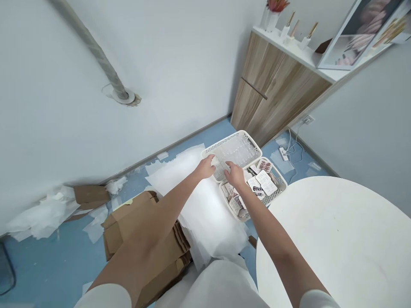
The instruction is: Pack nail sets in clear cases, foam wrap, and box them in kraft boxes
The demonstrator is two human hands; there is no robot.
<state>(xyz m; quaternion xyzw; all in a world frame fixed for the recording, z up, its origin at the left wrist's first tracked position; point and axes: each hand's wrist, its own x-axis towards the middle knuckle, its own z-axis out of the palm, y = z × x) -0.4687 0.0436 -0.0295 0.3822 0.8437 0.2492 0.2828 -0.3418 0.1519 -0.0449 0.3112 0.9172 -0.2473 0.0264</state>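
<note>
Two white perforated baskets stand side by side on the floor. The farther basket [231, 137] has clear plastic pieces [239, 149] lying in it. Cards and small packets, among them a white card [266, 183], fill the nearer basket [278, 193]. My left hand [206, 167] is at the left end of the farther basket, with its thumb and fingers apart. Close by on the right, my right hand [235, 174] is over the rims where the baskets meet, its fingers also spread. Between the hands lies clear plastic [220, 169]; neither hand is visibly closed on it.
White sheeting [205, 209] covers the floor before the baskets. Flattened cardboard [135, 222] lies at the left, a round white table [334, 239] stands at the right. Behind are a wooden cabinet [276, 81] and a power strip [283, 154] with cables.
</note>
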